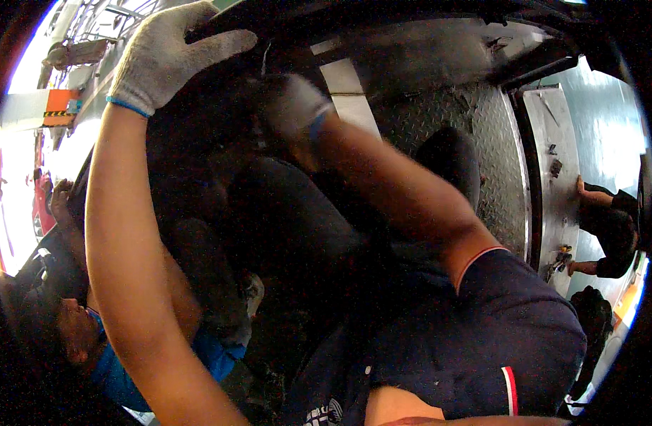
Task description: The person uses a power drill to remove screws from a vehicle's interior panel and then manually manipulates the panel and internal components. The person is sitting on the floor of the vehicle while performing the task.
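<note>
My left hand (171, 57), in a pale knit glove with a blue cuff, is raised at the upper left. It grips the edge of a dark frame (230, 20), thumb stretched along the near side and fingers partly hidden beyond it. My right hand (295, 106), also gloved, reaches into the dark area in the middle. Motion blurs it and shadow covers its fingers, so whatever it touches cannot be made out. Beside its wrist lies a pale strip (351, 96). My dark-trousered knee (290, 199) is below both hands.
Diamond-plate metal flooring (493, 163) extends on the right, bordered by a metal ledge (553, 163) with small parts on it. A person in dark clothes (610, 227) rests their hands there. Another person in blue (127, 369) is close by at lower left, beneath my left forearm.
</note>
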Available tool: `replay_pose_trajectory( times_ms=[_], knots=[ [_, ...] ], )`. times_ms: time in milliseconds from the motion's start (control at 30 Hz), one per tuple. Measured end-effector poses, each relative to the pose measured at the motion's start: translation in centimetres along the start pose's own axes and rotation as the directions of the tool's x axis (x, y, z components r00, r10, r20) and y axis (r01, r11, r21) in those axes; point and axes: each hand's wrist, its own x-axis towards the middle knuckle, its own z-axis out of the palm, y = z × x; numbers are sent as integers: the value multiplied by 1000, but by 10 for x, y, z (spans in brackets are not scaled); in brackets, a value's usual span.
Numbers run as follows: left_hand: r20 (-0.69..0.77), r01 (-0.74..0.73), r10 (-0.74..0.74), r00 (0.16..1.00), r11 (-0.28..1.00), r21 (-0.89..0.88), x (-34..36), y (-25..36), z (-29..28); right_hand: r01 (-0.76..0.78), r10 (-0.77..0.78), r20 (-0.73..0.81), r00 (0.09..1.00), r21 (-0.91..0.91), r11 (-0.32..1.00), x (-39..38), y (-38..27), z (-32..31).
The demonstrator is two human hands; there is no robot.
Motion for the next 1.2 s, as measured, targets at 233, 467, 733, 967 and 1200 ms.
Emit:
replay_pose_trajectory(
  times_ms=[233, 467, 733, 967, 1200],
  knots=[
    [-35, -22, 21, 999, 999, -34, -1, 2, 3, 199, -159, -138, 978, 368, 908, 5, -23, 28],
    [-47, -27, 28, 999, 999, 18, 6, 13, 2, 235, -249, -123, 961, -116, 965, -33, 38, -45],
    [-68, -42, 41, 997, 999, -5, 5, 14, 4, 390, -472, -125, 873, -402, 828, -43, 31, -67],
    [-88, -68, 74, 993, 995, 72, 5, 8, 4, -194, 179, 77, 981, 269, 944, -44, 11, -52],
    [-109, -34, 50, 993, 989, 145, 1, 8, 4, -108, 365, -272, 891, 653, 750, 6, -25, 70]
  ],
)
